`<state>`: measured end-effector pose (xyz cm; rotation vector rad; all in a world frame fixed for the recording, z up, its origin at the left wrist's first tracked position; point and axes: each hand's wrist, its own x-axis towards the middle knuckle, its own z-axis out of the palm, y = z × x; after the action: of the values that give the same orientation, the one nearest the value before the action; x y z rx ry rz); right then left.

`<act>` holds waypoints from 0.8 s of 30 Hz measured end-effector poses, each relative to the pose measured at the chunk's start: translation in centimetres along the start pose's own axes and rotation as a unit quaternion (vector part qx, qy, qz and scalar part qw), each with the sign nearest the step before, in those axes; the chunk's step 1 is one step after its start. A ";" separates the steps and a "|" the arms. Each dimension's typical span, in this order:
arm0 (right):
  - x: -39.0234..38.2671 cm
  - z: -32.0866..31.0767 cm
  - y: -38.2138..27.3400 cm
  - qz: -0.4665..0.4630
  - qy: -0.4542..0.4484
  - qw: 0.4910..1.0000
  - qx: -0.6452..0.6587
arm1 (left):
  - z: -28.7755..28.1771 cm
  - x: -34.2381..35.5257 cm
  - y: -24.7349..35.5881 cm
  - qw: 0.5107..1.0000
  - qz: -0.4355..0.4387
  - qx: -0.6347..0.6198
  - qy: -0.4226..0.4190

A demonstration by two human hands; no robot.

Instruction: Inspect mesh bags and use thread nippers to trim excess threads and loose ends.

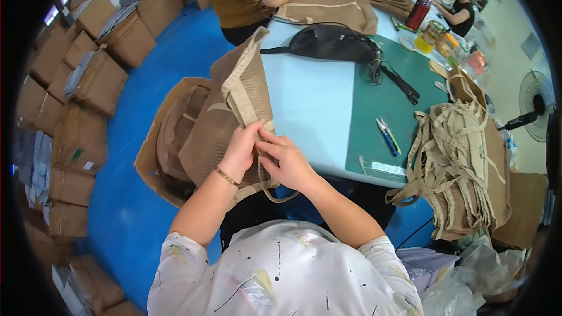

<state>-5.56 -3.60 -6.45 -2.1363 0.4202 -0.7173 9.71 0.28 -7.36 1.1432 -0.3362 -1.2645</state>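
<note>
A brown mesh tote bag [205,131] with beige edge binding hangs between me and the table's left edge. My left hand [241,147] is closed on its bound edge, thumb and fingers pinching the strip. Close beside it, my right hand [287,161] pinches the same edge with its fingertips, which are partly hidden. A beige strap loop dangles from the bag below my right hand. Behind the bag, an open cardboard box [157,131] on the left holds more brown bags. Small blue-handled thread snips [387,137] lie on the green cutting mat [366,111], apart from both hands.
A heap of brown bags with beige straps [456,164] hangs over the table's right side. A black pouch [333,44] with a cable lies ahead. Cartons [82,146] line the left. Two people sit farther along the table. A fan [534,105] stands right.
</note>
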 end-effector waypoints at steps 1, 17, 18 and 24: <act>0.0 0.1 0.1 -0.003 -0.003 1.000 0.007 | 0.1 -0.4 0.1 1.000 0.002 0.003 0.008; -2.4 -4.2 6.3 0.159 0.127 0.963 0.177 | -2.3 -2.0 -0.4 0.999 0.024 -0.032 -0.023; -2.5 -4.2 6.0 0.148 0.115 0.970 0.155 | -2.3 -2.0 -0.5 0.999 0.025 -0.033 -0.023; -2.7 -4.1 6.0 0.122 0.124 0.976 0.127 | -2.0 -2.0 -0.8 0.999 0.029 -0.034 -0.014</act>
<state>-10.48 -8.30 -10.14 -1.7253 0.6732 -0.8490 10.07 3.03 -8.18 1.0517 -0.3424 -1.2325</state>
